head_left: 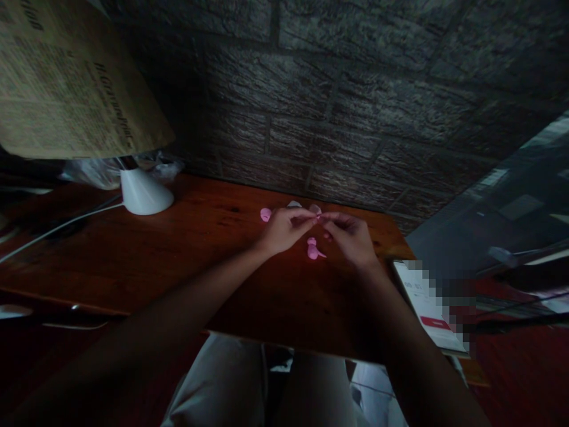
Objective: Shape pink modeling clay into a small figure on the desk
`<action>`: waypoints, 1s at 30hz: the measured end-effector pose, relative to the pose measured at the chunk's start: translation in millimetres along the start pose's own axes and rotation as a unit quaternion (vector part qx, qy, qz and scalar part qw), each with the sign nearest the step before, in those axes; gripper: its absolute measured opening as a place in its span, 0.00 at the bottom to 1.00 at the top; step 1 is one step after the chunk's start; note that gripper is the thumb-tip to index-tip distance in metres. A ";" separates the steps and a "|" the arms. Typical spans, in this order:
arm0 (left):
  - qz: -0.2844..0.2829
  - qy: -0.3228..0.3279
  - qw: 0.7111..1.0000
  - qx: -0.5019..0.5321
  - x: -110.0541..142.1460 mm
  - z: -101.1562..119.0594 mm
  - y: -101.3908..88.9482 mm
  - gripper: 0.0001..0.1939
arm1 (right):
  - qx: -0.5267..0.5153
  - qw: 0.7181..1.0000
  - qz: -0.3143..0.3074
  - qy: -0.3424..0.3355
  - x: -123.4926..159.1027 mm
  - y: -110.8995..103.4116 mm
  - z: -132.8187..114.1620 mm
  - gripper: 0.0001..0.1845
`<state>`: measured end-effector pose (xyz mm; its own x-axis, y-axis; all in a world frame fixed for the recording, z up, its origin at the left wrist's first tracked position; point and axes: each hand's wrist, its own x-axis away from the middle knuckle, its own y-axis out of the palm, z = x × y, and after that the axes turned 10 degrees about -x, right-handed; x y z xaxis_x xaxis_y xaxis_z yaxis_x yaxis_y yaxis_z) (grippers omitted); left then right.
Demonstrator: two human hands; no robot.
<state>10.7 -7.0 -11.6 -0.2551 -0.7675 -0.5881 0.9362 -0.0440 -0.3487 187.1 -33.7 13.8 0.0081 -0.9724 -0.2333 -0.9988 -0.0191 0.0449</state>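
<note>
Pink figure (313, 249): on the wood table (200, 237), btwn left hand (284, 230) and right hand (351, 237), a bit nearer us than the fingertips. Clay-like; two rounded lumps joined, w/ a thin tapered end out to the right. We'd judge that much already shaped.
Pink bit (318, 217): tiny, held up at the fingertips, apart from the figure. Prob. mid-shaping, we'd say; too small to tell its form.
Left hand: thumb & forefinger pinched together on the bit.
Right hand: fingers curled, tips up against same bit; we can't tell if it grips or only touches.
Pink ball (265, 214): on table just left of left hand, not joined to the figure.
Lumps: white lump (294, 204) & pale pink lump (315, 209) behind the hands, partly hidden; both apart from the figure.
Loose pcs.: unattached; how much work's left, we can't tell.
Lamp (146, 193): well off left.
</note>
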 end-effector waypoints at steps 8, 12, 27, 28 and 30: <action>0.005 0.018 1.000 -0.008 -0.4 -1.2 -0.6 0.07 | -0.022 1.000 0.004 0.014 -0.1 0.9 -1.1 0.14; -0.001 0.006 1.000 0.027 -1.5 -0.8 -0.5 0.06 | -0.031 0.999 0.010 0.016 0.3 2.0 -1.8 0.13; -0.030 -0.018 0.998 0.055 -1.2 -1.8 1.1 0.08 | -0.167 0.969 0.003 0.184 1.8 3.1 -3.8 0.13; -0.030 -0.016 0.998 0.049 -1.4 -2.2 1.0 0.07 | -0.169 0.968 -0.001 0.188 1.9 2.8 -3.8 0.13; -0.036 -0.014 0.998 0.042 -1.8 -2.5 0.6 0.07 | -0.172 0.969 -0.001 0.180 1.8 2.2 -3.5 0.12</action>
<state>11.1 -4.1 -12.6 -0.3165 -0.7775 -0.5434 0.9332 -0.1524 -0.3255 185.0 -36.3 16.9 0.0890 -0.9891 0.1176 -0.9245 -0.0381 0.3793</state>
